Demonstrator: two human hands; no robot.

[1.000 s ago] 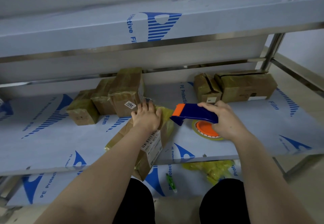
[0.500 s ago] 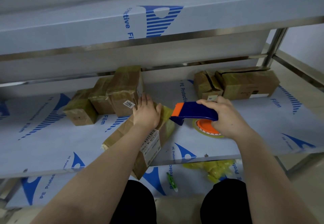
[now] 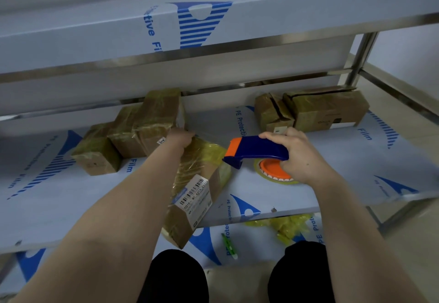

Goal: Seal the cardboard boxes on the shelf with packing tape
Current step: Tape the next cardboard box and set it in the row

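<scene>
My left hand (image 3: 181, 136) grips the far end of the box (image 3: 199, 184), which overhangs the shelf (image 3: 356, 160) edge. My right hand (image 3: 299, 158) grips the dispenser (image 3: 256, 150) just beside it. Close behind my left hand crowd taped boxes (image 3: 142, 131); a box pair (image 3: 320, 112) sits back right.

This looks like a stockroom or packing area. Steel shelving (image 3: 363, 51) still wears its blue-printed protective film (image 3: 204, 25). On one shelf sit tape-wrapped cardboard boxes (image 3: 154, 117), a barcoded box (image 3: 197, 193) jutting over the edge, and a tape dispenser (image 3: 256, 148).
</scene>
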